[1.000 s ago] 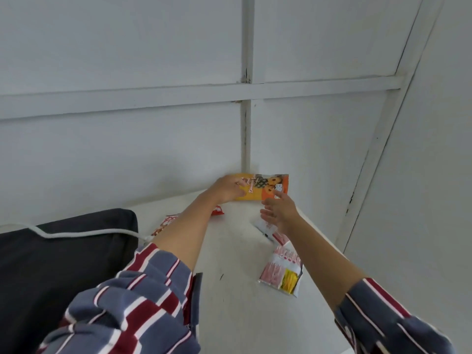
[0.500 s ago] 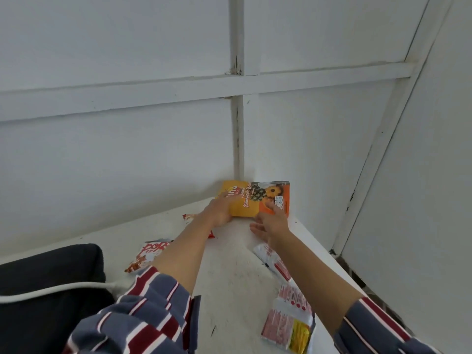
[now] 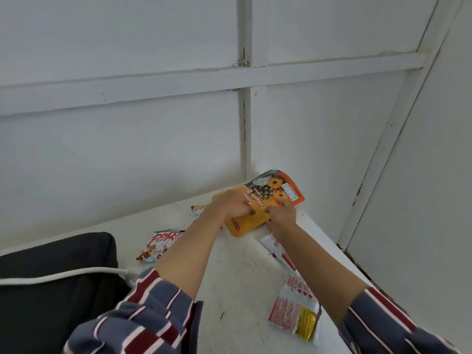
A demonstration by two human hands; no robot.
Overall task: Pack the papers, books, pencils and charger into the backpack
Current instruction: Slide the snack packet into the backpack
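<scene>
An orange and yellow snack packet [image 3: 265, 200] with a pineapple picture lies tilted in the far corner of the white table [image 3: 237, 282]. My left hand [image 3: 232, 204] grips its left part with curled fingers. My right hand [image 3: 281, 214] pinches its lower right edge. The black backpack [image 3: 51, 290] lies at the left, with a white cable [image 3: 63, 274] across it. No papers, books or pencils show.
A red and white snack bag [image 3: 159, 245] lies near the backpack. Under my right arm are a white sachet [image 3: 277, 249] and a pink and yellow packet [image 3: 296, 310]. White panelled walls [image 3: 127, 149] close the corner; the table's right edge drops off.
The orange packet stood upright against the wall a second ago; now it has been pulled down and towards me, tilted. Both hands have closed on it. The view has shifted downward.
</scene>
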